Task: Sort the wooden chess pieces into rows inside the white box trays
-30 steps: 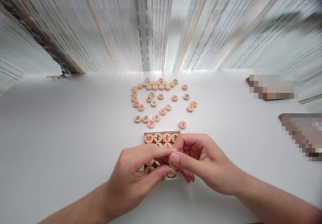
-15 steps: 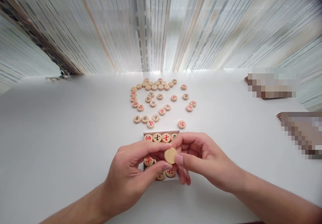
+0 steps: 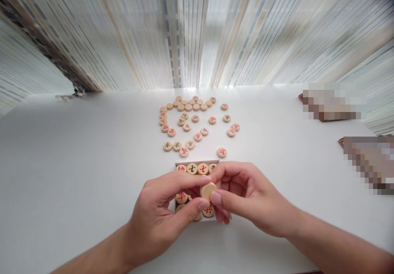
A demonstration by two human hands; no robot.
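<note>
Both hands meet over a small box [image 3: 184, 164] of round wooden chess pieces near the table's front. My left hand [image 3: 160, 216] and my right hand [image 3: 246, 196] pinch one blank-faced wooden piece [image 3: 208, 190] between thumbs and forefingers, just above the box. Pieces with red and black characters [image 3: 197, 169] lie in the box, partly hidden under my fingers. Farther back, several loose pieces [image 3: 197, 122] are spread on the white table [image 3: 76, 163], and one red-marked piece [image 3: 222, 152] lies just behind the box.
Two pixelated brownish objects [image 3: 334, 101] [image 3: 367, 163] sit at the table's right side. Striped curtains [image 3: 197, 32] hang behind the far edge.
The piece held between both hands has turned from edge-on to showing its blank face. The hands have stayed over the box.
</note>
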